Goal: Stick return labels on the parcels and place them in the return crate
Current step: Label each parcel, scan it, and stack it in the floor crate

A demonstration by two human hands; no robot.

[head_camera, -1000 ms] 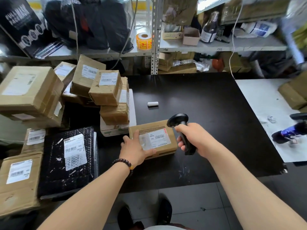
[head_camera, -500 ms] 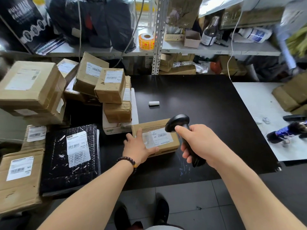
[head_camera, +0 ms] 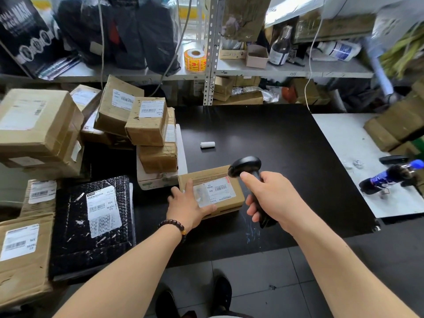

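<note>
Cardboard parcel (head_camera: 218,191) on table (head_camera: 286,145), scanner (head_camera: 245,165) near

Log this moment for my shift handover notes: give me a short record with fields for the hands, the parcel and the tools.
left grip: holds the near-left corner of the small parcel on the black table
right grip: wrapped round the barcode scanner, its head near the parcel's far-right corner
parcel label: white, on top, facing up
sticker roll: orange, on the shelf behind, untouched
parcel pile: stacked left of the small parcel
return crate: not identifiable in view
</note>
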